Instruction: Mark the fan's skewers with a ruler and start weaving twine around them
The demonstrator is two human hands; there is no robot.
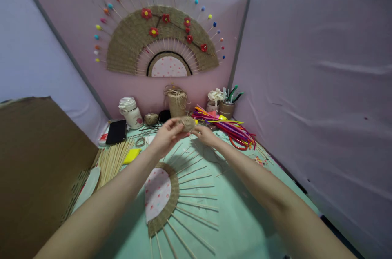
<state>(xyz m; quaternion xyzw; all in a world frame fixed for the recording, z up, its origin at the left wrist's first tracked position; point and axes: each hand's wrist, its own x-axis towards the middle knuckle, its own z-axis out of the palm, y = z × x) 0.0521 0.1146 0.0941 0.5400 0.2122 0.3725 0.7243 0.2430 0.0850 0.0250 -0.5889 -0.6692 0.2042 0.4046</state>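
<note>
My left hand (172,133) is closed around a small ball of brown twine (187,123), held up above the table. Close by on its right, my right hand (204,134) has its fingers pinched together at the ball's edge, seemingly on the twine's loose strand; the strand is too fine to follow there. Below both hands lies a half-round fan base (174,193), with a woven twine band around a white, pink-dotted centre (157,193). Thin sticks (197,187) spread from the band toward the right. My left forearm covers part of its left side.
A finished woven fan (122,47) with red flowers hangs on the back wall. Along the back stand a white jar (131,113), a twine spool (177,104) and a pot of tools (227,109). Colourful pipe cleaners (235,130) lie right, bamboo sticks (113,159) left, beside a cardboard panel (36,169).
</note>
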